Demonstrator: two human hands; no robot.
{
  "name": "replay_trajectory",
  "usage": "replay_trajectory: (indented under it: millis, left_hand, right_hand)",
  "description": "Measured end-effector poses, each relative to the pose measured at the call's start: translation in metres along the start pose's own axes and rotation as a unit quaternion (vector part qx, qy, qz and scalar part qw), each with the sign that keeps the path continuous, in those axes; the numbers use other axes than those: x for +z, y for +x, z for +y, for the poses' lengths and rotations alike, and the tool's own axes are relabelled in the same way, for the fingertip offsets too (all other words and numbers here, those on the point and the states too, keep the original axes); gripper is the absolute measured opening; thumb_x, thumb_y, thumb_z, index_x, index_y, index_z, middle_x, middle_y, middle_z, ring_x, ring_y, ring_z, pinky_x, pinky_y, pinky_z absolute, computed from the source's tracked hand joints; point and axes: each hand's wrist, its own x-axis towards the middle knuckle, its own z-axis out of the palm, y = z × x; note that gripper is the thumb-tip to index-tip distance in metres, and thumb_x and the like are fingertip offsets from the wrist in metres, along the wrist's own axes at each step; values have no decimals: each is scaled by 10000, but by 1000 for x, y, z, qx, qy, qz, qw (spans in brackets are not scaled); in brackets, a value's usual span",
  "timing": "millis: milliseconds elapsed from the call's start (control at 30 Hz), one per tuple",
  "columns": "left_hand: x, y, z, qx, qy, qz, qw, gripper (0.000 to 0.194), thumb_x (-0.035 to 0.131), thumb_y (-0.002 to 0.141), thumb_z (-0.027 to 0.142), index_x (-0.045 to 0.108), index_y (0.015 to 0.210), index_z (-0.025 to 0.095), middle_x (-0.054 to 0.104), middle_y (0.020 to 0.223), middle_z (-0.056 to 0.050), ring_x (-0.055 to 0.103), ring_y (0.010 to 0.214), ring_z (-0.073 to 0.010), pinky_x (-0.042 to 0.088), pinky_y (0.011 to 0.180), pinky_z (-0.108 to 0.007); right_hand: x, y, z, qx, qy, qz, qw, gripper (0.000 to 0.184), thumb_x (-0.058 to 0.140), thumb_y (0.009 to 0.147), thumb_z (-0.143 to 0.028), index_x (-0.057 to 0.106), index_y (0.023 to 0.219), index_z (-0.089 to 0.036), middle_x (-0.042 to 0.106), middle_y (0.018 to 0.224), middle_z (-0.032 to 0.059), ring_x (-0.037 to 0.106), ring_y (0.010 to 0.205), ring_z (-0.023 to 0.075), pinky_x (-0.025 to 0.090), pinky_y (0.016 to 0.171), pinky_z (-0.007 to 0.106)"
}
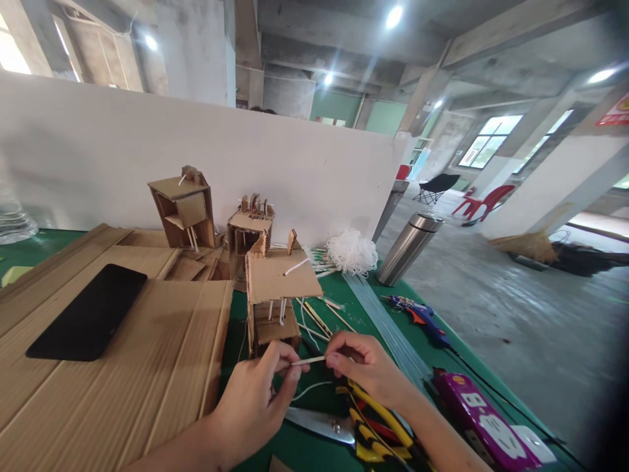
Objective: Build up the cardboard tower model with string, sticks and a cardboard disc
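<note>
A short, thin pale stick [310, 360] is stretched between my two hands above the green table. My left hand [260, 393] pinches one end between thumb and fingertips. At the other end, my right hand [361, 364] grips it with curled fingers. Just behind the hands stands a cardboard box model [275, 282] with white cord and short posts under its top panel. Below my right hand lie yellow-and-black handled pliers [378, 426] and scissors with a wide metal blade [322, 425].
Cardboard sheets [122, 367] bearing a black phone [88, 314] cover the left side. Two more cardboard models [184, 210] stand behind. To the right are a white cord bundle [352, 251], clear glue sticks [388, 324], a steel flask [410, 249], a glue gun [425, 319] and a purple power strip [484, 419].
</note>
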Motion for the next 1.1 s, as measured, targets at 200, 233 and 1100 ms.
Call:
replay_trajectory:
  millis: [200, 233, 1100]
  left_hand:
    - [1, 2, 1, -7, 1, -12, 1000, 71, 419, 973, 276, 471, 942, 239, 778, 920, -42, 751, 795, -168, 550, 645, -225]
    - [1, 1, 0, -10, 1, -14, 1000, 74, 416, 974, 282, 469, 943, 240, 777, 921, -39, 749, 782, -167, 548, 639, -225]
    - [4, -2, -4, 11, 108, -121, 987, 148, 532, 791, 72, 572, 831, 209, 688, 806, 11, 651, 720, -163, 465, 636, -240]
  right_hand:
    - [0, -1, 0, -20, -17, 7, 1000, 345, 701, 813, -520, 638, 786, -182, 589, 704, 2, 521, 632, 145, 433, 591, 252]
    - [0, -1, 0, -19, -20, 6, 1000, 349, 699, 812, -526, 640, 787, -183, 590, 706, 3, 520, 633, 146, 431, 590, 253]
    - [-51, 21, 56, 21, -377, 189, 906, 132, 579, 800, -314, 627, 737, -209, 653, 774, 88, 588, 799, 288, 412, 765, 405]
